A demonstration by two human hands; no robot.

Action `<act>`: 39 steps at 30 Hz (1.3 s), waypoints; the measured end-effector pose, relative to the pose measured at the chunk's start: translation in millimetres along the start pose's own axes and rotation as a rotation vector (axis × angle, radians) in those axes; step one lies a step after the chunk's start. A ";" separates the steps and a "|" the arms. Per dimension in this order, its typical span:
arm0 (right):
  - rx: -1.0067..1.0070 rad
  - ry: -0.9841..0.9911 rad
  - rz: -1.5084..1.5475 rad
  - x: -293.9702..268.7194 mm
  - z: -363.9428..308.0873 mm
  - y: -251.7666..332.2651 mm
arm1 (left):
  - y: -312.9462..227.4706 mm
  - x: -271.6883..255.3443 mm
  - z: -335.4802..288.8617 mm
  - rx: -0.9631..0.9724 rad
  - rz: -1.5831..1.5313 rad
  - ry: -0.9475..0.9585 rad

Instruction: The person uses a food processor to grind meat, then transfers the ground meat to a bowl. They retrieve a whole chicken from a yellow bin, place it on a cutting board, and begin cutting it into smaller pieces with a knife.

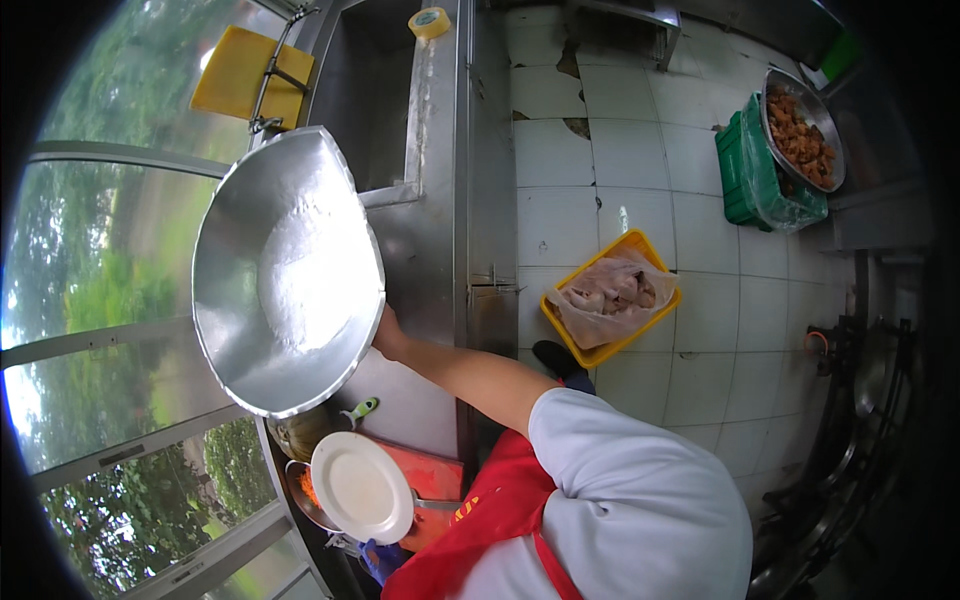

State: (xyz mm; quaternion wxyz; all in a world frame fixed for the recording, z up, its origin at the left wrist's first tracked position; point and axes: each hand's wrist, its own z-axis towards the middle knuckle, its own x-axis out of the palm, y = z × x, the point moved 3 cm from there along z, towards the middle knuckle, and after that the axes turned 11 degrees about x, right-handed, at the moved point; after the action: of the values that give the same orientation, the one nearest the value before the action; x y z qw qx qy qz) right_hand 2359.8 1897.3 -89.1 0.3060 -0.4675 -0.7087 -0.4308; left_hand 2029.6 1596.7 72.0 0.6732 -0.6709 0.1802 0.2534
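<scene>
My bare right hand [388, 335] grips the near rim of a large, shiny metal basin [225, 270], which is tilted up with its bare inside showing. My fingers are mostly hidden by the rim. In a purple glove, my left hand [378, 560] is at the edge of a white oval plate [362, 490] and appears to hold it. Beneath the plate lies a red cutting board [440, 465] with a knife [435, 504], partly covered. A green-handled peeler [361, 410] rests on the steel counter. Beside the plate, a metal bowl [318, 515] contains shredded orange food, perhaps carrot.
A steel sink [385, 192] has a faucet [268, 80], a yellow board [225, 75] and a tape roll [429, 23] around it. On the tiled floor stand a yellow crate [598, 354] with bagged raw meat and a green crate [738, 175] bearing a bowl of brown pieces. Windows line the left.
</scene>
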 end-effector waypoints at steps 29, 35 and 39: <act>-0.249 0.148 -1.797 -70.6 -77.0 1.7 | 62.6 170.9 11.1 -0.782 -0.871 0.045; -0.281 0.137 -1.930 -66.0 -98.7 -4.3 | 71.6 88.9 -67.5 -0.677 -0.688 -0.191; -0.264 0.087 -2.000 -74.1 -116.7 -1.8 | 126.5 31.9 -144.7 -0.683 -0.446 -0.512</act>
State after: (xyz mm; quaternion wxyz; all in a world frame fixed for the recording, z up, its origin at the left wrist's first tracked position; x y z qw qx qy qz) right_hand 2389.6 1762.8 -100.2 -0.2243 0.3274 -0.7103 -0.5814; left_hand 1995.7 1452.3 -54.4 0.4749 -0.7920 -0.2330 0.3047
